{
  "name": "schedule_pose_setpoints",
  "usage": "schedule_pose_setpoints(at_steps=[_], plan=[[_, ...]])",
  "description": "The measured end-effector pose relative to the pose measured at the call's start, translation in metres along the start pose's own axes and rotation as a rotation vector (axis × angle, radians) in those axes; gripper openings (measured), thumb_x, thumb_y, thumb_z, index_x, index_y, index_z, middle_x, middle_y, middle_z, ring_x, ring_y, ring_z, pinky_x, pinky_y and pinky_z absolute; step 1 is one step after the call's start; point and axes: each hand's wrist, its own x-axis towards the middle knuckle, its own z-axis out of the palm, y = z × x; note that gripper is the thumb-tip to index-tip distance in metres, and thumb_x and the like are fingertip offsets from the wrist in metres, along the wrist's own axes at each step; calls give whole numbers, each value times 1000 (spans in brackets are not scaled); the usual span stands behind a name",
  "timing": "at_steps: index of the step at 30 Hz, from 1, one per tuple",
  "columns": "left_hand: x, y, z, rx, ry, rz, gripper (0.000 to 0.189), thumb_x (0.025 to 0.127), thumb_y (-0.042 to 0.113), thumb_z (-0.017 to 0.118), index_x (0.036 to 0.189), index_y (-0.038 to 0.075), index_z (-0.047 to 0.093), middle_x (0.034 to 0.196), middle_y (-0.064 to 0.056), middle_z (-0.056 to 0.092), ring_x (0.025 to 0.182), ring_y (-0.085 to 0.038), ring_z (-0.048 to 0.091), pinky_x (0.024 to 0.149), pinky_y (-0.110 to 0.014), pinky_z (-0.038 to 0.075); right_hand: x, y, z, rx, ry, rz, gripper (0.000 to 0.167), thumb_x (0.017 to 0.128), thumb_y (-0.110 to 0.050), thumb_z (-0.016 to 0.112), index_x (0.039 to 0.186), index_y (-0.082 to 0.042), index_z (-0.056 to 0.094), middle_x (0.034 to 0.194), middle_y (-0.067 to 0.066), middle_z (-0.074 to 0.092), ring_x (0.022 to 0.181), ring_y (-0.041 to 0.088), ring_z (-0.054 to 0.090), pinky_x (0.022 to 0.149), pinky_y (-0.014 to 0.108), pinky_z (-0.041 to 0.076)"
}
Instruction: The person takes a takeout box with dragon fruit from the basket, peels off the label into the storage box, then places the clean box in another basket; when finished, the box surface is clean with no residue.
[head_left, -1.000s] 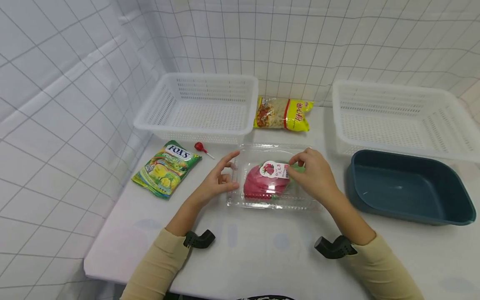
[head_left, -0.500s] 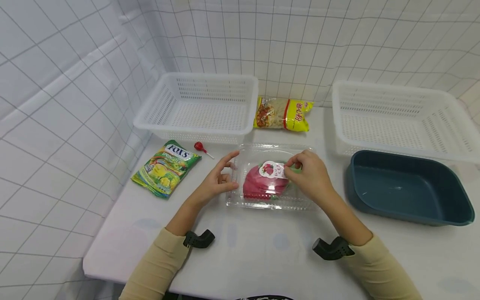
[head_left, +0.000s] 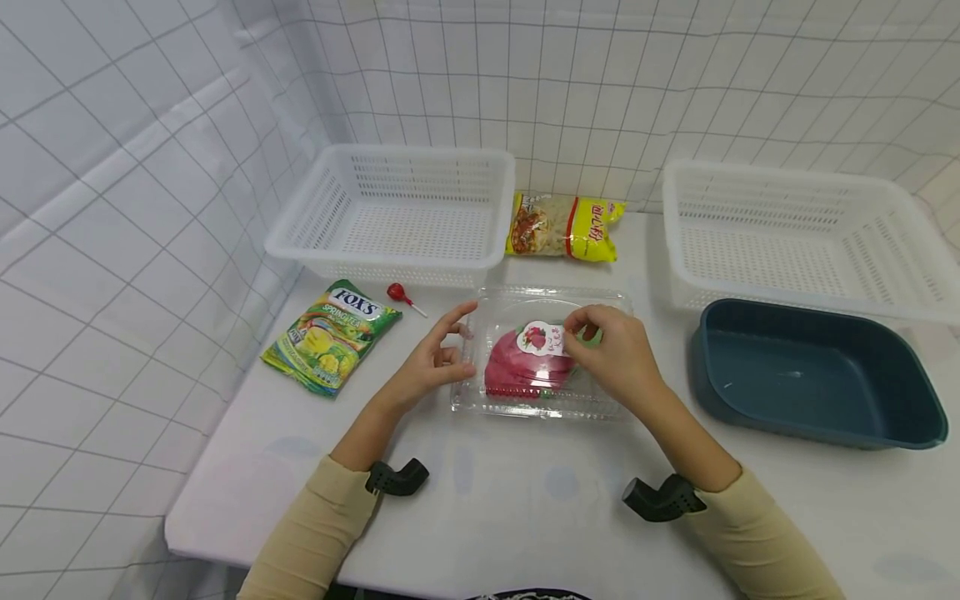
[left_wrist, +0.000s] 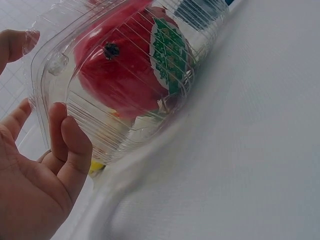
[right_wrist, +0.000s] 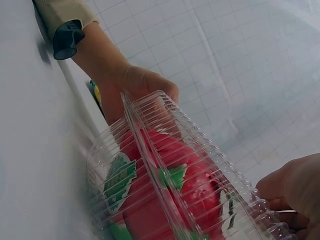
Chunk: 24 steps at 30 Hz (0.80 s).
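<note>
A clear plastic clamshell box [head_left: 517,305] lies on the table, with a red-pink dragon fruit [head_left: 510,367] inside showing green leaf tips. On its lid is a white fruit label [head_left: 542,339]. My left hand [head_left: 429,367] rests at the box's left edge, thumb and index finger spread along it. In the left wrist view its other fingers bend loosely beside the box wall. My right hand [head_left: 618,354] reaches over the lid, thumb and index finger pinching the label's right end, which they hide. In the right wrist view only part of the right hand [right_wrist: 295,195] shows.
Left of the box lie a green FOX'S candy bag [head_left: 332,337] and a red lollipop [head_left: 397,292]. Behind stand a white basket [head_left: 390,267], a yellow food packet [head_left: 566,227] and another white basket [head_left: 795,296]. A dark blue bin [head_left: 817,425] is at the right.
My right hand's fingertips have shifted slightly left over the label, covering more of its right end. The left hand and the box stay about where they were.
</note>
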Motion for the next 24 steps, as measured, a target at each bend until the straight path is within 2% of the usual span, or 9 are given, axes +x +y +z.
schedule_pose_setpoints(at_steps=[9,19,21,24], plan=[[0,0,0,2,0,5,93,83,39,77,155,19,22,130,-22,29,62,-9,45,63,-20,45,0,0,2,49,64,-36,6,85,-1,69,90,-1,71,83,7,69,74,19,61,67,36,52],[1,-1,0,-7,-1,2,92,83,37,77,155,19,22,130,-20,29,62,-9,44,62,-20,45,-1,0,1,82,110,-76,8,82,3,72,89,0,74,84,8,71,76,20,65,69,45,54],[1,-1,0,-7,-1,4,93,82,39,78,155,18,22,130,-20,29,61,-9,44,62,-19,44,-1,-1,0,97,114,-82,8,81,3,73,88,0,74,84,8,71,75,19,65,68,44,54],[1,0,0,-9,-1,5,95,82,41,78,154,18,22,130,-21,29,61,-9,44,62,-19,45,-2,-2,-1,125,115,-79,8,81,4,74,88,0,74,84,8,72,75,17,65,68,31,54]])
